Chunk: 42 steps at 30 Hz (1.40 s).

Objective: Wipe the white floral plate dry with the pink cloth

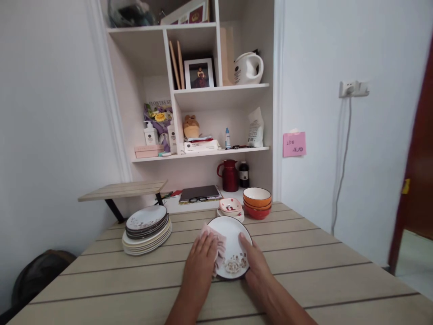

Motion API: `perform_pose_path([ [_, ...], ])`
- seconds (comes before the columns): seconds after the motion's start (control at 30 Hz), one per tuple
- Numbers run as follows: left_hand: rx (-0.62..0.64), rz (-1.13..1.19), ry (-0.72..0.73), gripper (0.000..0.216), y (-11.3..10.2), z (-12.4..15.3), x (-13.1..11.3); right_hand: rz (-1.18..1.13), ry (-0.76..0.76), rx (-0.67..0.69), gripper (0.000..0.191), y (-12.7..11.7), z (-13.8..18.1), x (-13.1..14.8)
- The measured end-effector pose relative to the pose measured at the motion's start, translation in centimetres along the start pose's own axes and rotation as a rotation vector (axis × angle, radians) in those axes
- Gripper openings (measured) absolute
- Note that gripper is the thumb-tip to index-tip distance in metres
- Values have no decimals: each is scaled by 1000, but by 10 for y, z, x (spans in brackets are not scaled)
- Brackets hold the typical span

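Flat, left hand (200,258) presses cloth (216,246) on plate (233,230); right hand (254,261) steadies rim.

Bright, soft, even light fills the room, and the white walls (50,113) come up pale, almost washed out. No hard shadows here, only a faint smudge of shade under the plate (233,234) on the desk (321,271). There's a mild sheen on the plate, no real glare. The top of the shelf (135,29) sits dimmer, and the bag (40,275) in the corner is near black. The centre is crisp, while the edges stretch and soften and the door frame (417,149) leans hard.
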<state>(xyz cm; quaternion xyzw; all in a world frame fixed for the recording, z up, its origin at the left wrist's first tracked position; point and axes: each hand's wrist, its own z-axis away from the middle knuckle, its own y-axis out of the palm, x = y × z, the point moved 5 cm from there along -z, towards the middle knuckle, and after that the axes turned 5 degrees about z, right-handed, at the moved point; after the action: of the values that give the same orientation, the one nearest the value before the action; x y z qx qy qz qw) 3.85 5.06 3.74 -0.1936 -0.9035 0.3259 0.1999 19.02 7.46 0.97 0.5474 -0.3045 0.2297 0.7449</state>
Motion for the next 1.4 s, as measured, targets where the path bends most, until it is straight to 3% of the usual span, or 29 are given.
perform_pose_path([
  [0.17, -33, 82, 17, 49, -5, 2, -13, 62, 11, 126, 60, 3, 4, -4],
  [0.3, -94, 168, 195, 40, -10, 0, -36, 93, 23, 173, 47, 4, 9, -6],
  [0.43, -199, 167, 213, 30, -13, 0, -37, 98, 19, 232, 45, 9, 14, -6],
  [0.53, -194, 84, 153, 36, -16, -2, -25, 106, 37, 306, 49, 16, 19, -10],
  [0.67, -184, -41, -99, 41, -26, -1, 1, 144, 32, 328, 53, 21, 25, -17],
  [0.83, -199, -153, -224, 41, -26, 4, 11, 163, 31, 253, 63, 19, 26, -18],
  [0.97, -224, -162, -135, 41, -21, 6, 2, 183, 8, 175, 69, 16, 25, -13],
  [1.17, -215, 101, 227, 30, -21, 3, -33, 117, 21, 177, 74, 10, 17, -16],
  [1.3, -191, 160, 192, 31, -22, -1, -36, 95, 39, 259, 67, 12, 19, -17],
  [1.4, -190, 87, 83, 35, -23, -3, -21, 125, 39, 294, 65, 15, 25, -17],
])
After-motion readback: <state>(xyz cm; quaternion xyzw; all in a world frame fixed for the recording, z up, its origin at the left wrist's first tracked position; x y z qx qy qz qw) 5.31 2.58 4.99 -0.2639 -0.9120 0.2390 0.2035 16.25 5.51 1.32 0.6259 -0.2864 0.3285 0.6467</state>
